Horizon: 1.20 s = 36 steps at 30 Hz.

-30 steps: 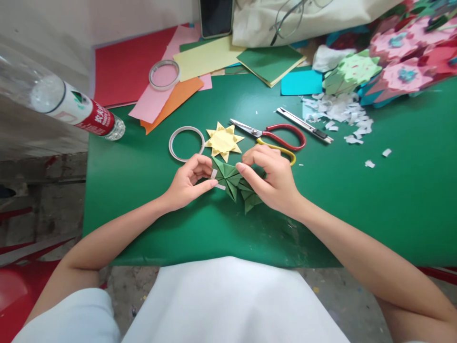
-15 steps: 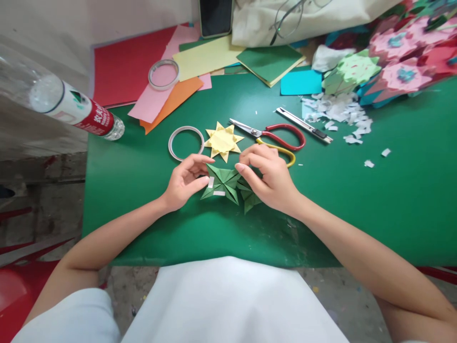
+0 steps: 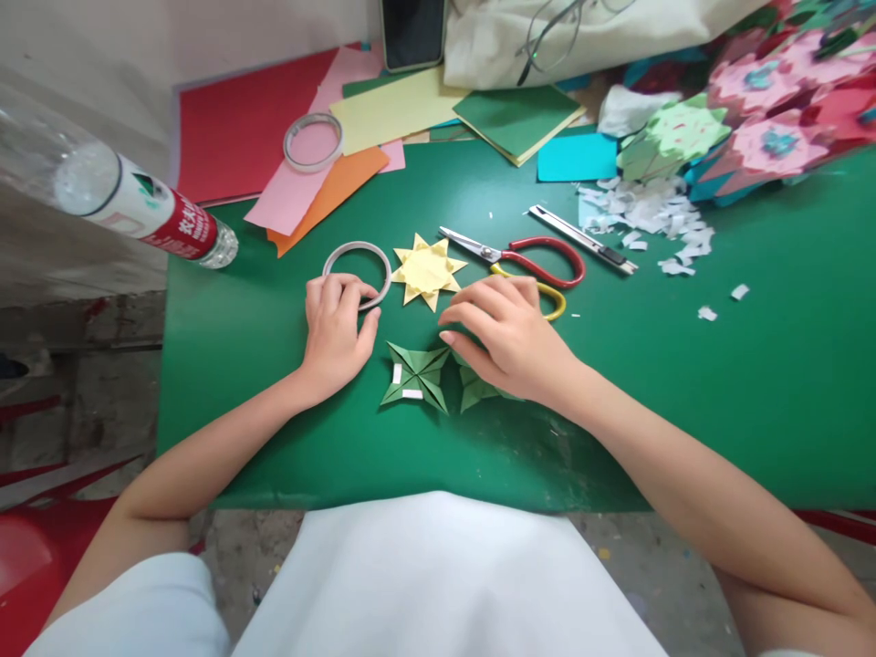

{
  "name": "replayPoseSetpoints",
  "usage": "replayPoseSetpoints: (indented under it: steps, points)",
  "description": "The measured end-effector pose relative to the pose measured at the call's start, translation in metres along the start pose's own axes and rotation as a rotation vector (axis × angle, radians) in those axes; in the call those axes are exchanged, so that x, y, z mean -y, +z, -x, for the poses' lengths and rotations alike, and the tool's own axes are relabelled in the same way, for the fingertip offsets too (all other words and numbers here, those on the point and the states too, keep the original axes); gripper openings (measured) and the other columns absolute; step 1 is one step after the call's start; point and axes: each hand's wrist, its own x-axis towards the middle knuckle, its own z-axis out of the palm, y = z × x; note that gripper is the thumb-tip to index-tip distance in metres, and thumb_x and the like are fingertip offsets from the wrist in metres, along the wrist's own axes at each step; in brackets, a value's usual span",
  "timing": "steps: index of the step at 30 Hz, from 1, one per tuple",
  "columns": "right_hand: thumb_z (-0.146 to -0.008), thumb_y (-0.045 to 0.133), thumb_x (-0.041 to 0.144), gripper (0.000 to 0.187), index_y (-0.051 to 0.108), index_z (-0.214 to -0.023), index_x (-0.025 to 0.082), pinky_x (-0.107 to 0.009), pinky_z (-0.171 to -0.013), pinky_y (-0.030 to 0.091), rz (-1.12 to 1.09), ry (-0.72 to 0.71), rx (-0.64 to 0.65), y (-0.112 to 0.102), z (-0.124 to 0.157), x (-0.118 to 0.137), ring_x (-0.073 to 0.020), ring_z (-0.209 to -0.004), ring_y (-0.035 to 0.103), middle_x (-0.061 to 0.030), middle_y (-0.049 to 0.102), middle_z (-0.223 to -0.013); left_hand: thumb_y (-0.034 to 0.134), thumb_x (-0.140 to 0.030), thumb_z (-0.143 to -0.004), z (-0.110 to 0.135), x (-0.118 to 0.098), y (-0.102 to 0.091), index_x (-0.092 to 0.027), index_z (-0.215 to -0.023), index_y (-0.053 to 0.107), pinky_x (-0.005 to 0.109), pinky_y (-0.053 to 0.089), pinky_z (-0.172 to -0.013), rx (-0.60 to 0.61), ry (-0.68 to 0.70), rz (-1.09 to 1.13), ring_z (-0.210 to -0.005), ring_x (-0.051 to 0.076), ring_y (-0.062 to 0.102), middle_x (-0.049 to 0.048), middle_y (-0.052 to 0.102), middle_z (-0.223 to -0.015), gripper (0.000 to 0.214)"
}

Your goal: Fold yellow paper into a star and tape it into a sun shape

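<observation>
My left hand (image 3: 335, 330) lies with its fingers stretched onto the near rim of a thin tape ring (image 3: 346, 253), thumb apart; it is open. My right hand (image 3: 515, 342) hovers with spread fingers, holding nothing. Its palm covers part of a small green folded piece (image 3: 474, 391). Between the hands lies a green folded paper star (image 3: 417, 374) with two short white tape strips on it, touched by neither hand. A yellow folded paper sun (image 3: 428, 268) lies just beyond the green star, beside the tape ring.
Red-and-yellow-handled scissors (image 3: 530, 259) and a utility knife (image 3: 581, 239) lie behind my right hand. A plastic bottle (image 3: 137, 205) lies at the far left. A second tape roll (image 3: 313, 141) rests on coloured paper sheets (image 3: 321, 187). White paper scraps (image 3: 650, 219) and paper flowers (image 3: 753, 119) fill the back right.
My left hand let go of the green star and moved up-left onto the tape ring. The star now lies flat on the mat. My right hand opened and lifted off it.
</observation>
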Motion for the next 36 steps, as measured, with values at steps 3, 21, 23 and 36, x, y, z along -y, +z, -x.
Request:
replayPoseSetpoints:
  steps: [3,21,23,36]
  points:
    - [-0.099,0.042,0.034,0.021,0.058,-0.103,0.021,-0.042,-0.083,0.033,0.127,0.072,-0.043,-0.007,0.000,-0.012,-0.0263,-0.097,0.054,-0.0092,0.065,-0.104,0.057,-0.018,-0.088,-0.002,0.004,0.000,-0.021,-0.092,0.060,0.044,0.038,-0.096,-0.009,-0.019,0.025,-0.106,0.028,0.047,0.0082,0.060,-0.102,0.006]
    - [-0.071,0.059,0.011,0.047,0.059,-0.118,0.010,-0.045,-0.097,0.049,-0.016,0.822,0.115,-0.015,-0.003,-0.039,-0.0344,-0.112,0.059,-0.0220,0.059,-0.121,0.065,-0.014,-0.090,0.001,0.002,0.004,-0.030,-0.129,0.041,0.029,0.061,-0.086,-0.199,0.228,0.862,-0.091,0.012,0.073,-0.0023,0.074,-0.100,0.048]
    - [-0.065,0.059,0.007,0.045,0.062,-0.109,0.013,-0.044,-0.092,0.052,-0.065,0.807,0.057,-0.013,-0.002,-0.042,-0.0324,-0.106,0.062,-0.0192,0.062,-0.116,0.065,-0.016,-0.090,0.001,0.003,0.004,-0.030,-0.132,0.043,0.029,0.062,-0.086,-0.188,0.245,0.839,-0.090,0.012,0.073,-0.0011,0.074,-0.103,0.049]
    - [-0.073,0.064,0.029,0.019,0.049,-0.084,0.025,-0.035,-0.059,0.049,-0.195,0.470,-0.264,-0.007,0.001,-0.034,-0.0185,-0.065,0.062,-0.0060,0.072,-0.094,0.066,-0.012,-0.088,0.003,0.006,0.003,-0.024,-0.113,0.064,0.025,0.063,-0.078,-0.219,0.251,0.766,-0.086,0.013,0.075,0.0016,0.075,-0.105,0.028]
